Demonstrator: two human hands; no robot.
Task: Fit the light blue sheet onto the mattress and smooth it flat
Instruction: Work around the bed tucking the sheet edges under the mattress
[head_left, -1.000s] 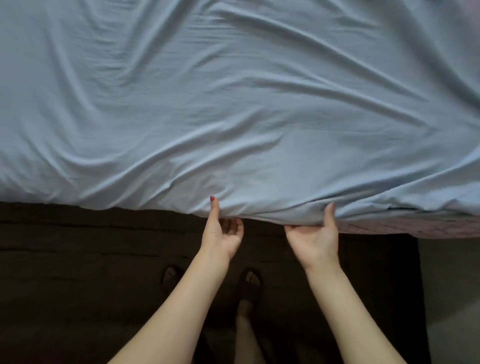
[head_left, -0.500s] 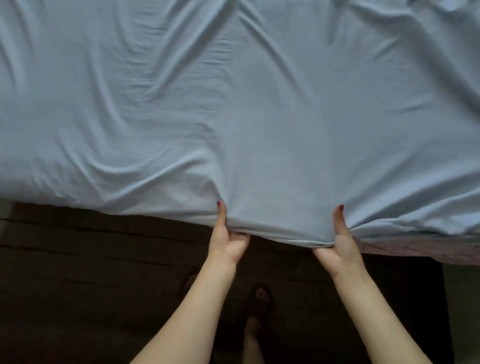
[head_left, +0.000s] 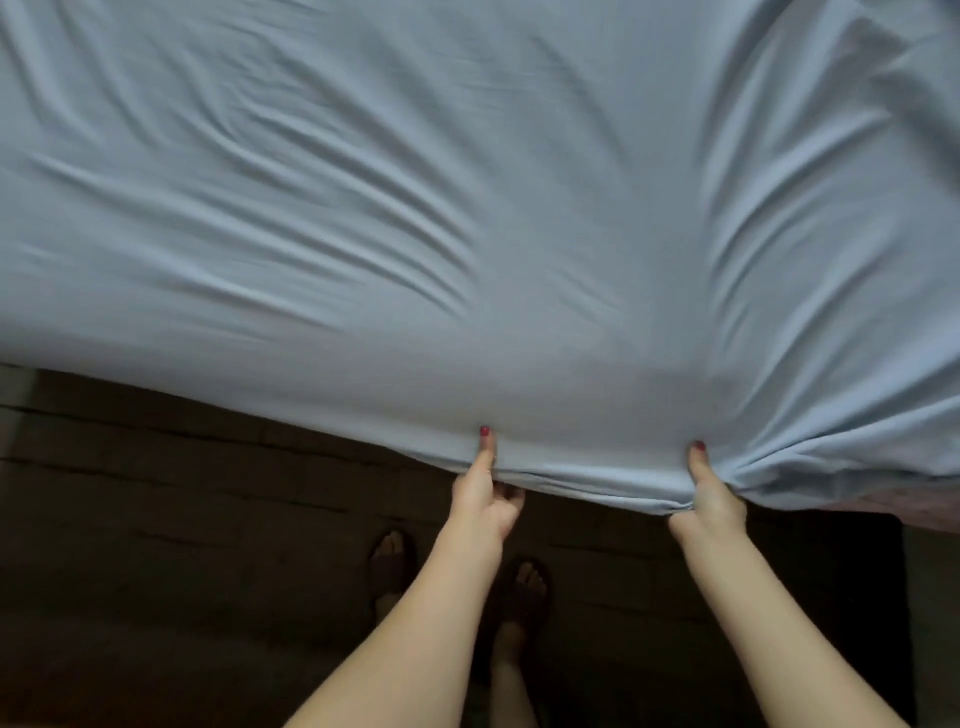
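Since half a second ago both hands have shifted toward three o'clock along the bed's near edge and drawn the hem further toward me, so the creases now fan out from each grip instead of lying loose.

My left hand (head_left: 485, 496) pinches the hem with its thumb flat on top and fingers curled under; my right hand (head_left: 711, 501) does the same, bunching more cloth at its three o'clock side. They sit well apart, each clamped on fabric, and I judge that spacing is there to tension the strip between them, which already looks smooth.

Outward, the light blue sheet (head_left: 467, 208) covers nearly all of the mattress, stretching to twelve o'clock and past the frame edges. Long ridges run toward ten o'clock from my left grip and toward one o'clock from my right, so smoothing is not done. A sliver of pinkish mattress (head_left: 930, 512) shows bare at four o'clock, which suggests the hem is not yet tucked there.

At six o'clock, my sandalled feet (head_left: 524, 587) stand on the dark floor (head_left: 182, 545).
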